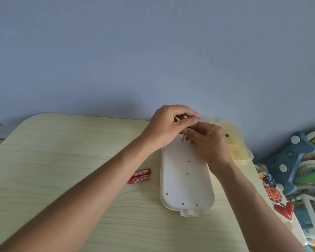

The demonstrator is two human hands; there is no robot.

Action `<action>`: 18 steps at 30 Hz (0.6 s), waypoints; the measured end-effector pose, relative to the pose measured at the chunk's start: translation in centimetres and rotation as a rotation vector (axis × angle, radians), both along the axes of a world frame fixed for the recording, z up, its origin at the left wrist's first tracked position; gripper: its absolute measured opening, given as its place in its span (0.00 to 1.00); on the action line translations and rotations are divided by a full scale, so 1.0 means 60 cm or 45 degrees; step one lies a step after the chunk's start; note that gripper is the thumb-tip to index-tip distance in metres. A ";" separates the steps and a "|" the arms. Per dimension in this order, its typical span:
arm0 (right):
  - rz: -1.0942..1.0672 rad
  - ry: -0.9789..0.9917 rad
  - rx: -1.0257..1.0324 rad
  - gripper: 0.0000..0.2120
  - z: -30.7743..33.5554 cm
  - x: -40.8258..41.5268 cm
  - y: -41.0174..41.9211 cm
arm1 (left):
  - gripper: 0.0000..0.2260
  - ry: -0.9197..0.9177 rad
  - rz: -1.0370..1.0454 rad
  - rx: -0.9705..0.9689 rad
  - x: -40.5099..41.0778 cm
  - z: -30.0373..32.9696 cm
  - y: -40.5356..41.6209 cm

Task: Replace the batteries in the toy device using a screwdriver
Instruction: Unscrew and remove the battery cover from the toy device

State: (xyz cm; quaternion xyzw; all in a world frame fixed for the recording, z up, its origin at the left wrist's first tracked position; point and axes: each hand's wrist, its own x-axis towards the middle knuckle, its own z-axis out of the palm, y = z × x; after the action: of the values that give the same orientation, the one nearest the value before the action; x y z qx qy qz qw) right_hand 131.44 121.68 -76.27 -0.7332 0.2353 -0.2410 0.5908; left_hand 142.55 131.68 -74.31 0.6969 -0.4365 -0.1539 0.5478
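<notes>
A white toy device (186, 180) lies back-side up on the pale wooden table (62, 160), long axis pointing away from me. Over its far end, my left hand (168, 124) grips the top of a small screwdriver (183, 137), whose metal shaft points down into the toy's back. My right hand (208, 142) pinches the shaft just above the tip; the handle is mostly hidden by fingers. Two red batteries (140, 176) lie side by side on the table, left of the toy.
A yellow plastic container (235, 142) stands behind my right hand at the table's back edge. A colourful toy panel (275, 193) lies along the right edge. Blue and green toy shelves (298, 160) crowd the floor at right. A blue wall rises behind.
</notes>
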 end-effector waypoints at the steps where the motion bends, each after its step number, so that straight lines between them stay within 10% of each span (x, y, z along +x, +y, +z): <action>1: 0.020 0.018 -0.008 0.05 0.001 -0.001 0.000 | 0.04 0.041 -0.020 -0.012 0.004 0.001 0.003; 18: -0.055 0.085 -0.082 0.05 0.005 0.000 0.014 | 0.08 -0.017 0.200 -0.012 -0.012 -0.002 -0.001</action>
State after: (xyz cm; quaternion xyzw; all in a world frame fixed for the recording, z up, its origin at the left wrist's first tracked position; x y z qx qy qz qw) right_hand 131.44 122.50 -75.94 -0.7541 0.2627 -0.2367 0.5534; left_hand 141.84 131.64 -74.44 0.7274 -0.3849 -0.1035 0.5586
